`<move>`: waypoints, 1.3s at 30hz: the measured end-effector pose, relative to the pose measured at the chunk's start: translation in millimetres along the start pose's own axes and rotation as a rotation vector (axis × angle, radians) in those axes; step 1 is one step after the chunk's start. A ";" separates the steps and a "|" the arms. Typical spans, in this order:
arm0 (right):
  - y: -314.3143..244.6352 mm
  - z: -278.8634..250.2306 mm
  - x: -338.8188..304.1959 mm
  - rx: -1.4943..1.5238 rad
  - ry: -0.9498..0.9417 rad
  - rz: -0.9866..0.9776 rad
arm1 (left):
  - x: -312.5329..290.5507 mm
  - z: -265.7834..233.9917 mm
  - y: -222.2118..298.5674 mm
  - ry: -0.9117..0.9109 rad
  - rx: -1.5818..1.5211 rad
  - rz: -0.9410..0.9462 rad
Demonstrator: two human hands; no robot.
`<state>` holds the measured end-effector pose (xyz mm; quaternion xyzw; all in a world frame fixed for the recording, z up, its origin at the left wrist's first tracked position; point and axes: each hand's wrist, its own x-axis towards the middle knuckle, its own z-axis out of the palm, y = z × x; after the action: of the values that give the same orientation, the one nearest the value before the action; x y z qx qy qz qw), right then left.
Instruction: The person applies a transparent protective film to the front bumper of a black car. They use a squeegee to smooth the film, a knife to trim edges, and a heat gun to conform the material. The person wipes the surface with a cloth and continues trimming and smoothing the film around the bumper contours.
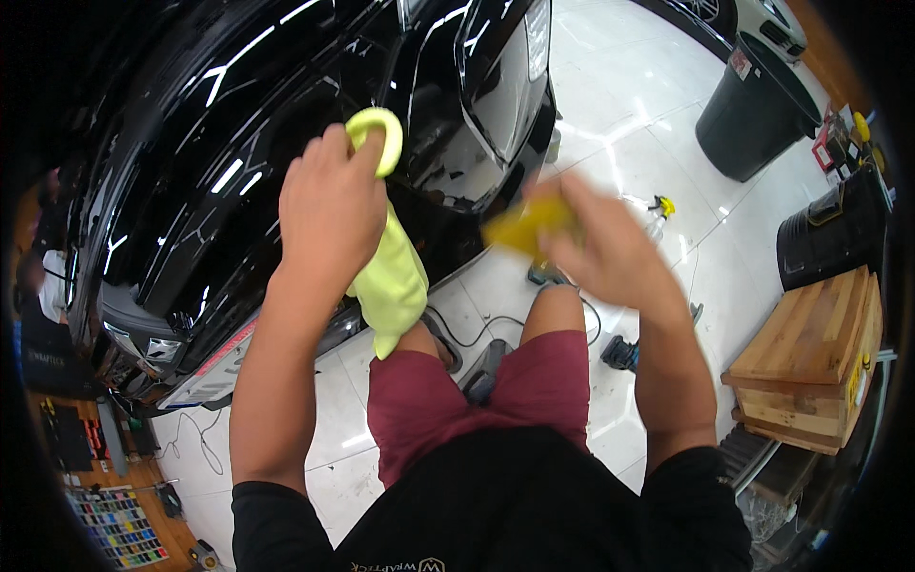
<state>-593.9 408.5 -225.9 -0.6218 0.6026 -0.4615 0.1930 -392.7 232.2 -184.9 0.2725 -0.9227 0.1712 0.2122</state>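
My left hand (pixel 334 195) is closed round a bright yellow-green cloth (pixel 393 276), held against or just over the glossy black car (pixel 257 143). One fold of it loops above my fingers, and the rest hangs down toward my knee. To the right, my right hand (pixel 600 238) grips a flat yellow squeegee (pixel 529 227), blurred by motion. This piece points left toward the car's corner, below the headlight (pixel 537 43), and looks apart from the bodywork.
A dark bin (pixel 758 110) stands at the far right, with a black drum (pixel 834 234) and a wooden box (pixel 801 357) nearer. A spray bottle with a yellow head (pixel 660 212) is on the tiled floor. A black cable (pixel 467 334) runs by my feet.
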 end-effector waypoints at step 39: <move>-4.3 106.1 168.9 -0.571 0.585 -0.002 | -187.4 -185.9 -540.8 0.155 0.335 -0.849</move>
<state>-531.6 219.1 -217.8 -0.4934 0.7353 -0.4333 -0.1677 116.7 -35.7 -9.2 0.6430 -0.6706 0.2357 0.2851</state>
